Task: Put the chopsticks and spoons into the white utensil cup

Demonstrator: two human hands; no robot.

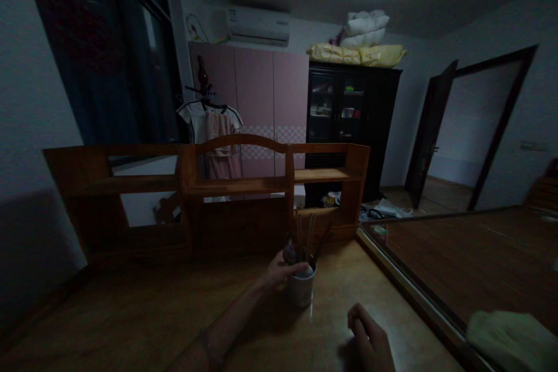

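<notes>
A light-coloured utensil cup (301, 290) stands on the wooden desk, holding several chopsticks (311, 238) and other thin sticks. My left hand (281, 270) is closed on the cup's upper left side, its thumb across the rim and its other fingers partly hidden behind. Just above that hand a dark, rounded, spoon-like piece (289, 251) shows; whether the fingers touch it is unclear in the dim light. A pale rounded shape (307, 271) sits at the cup's mouth. To the right and nearer to me, my right hand (370, 337) has curled fingers around nothing visible.
A wooden shelf unit (235, 188) runs along the back of the desk (174, 302). To the right lies a brown, flat surface (471, 261) behind a raised edge, with a pale cloth bundle (514, 337). Wardrobes, hanging clothes and a door stand farther off.
</notes>
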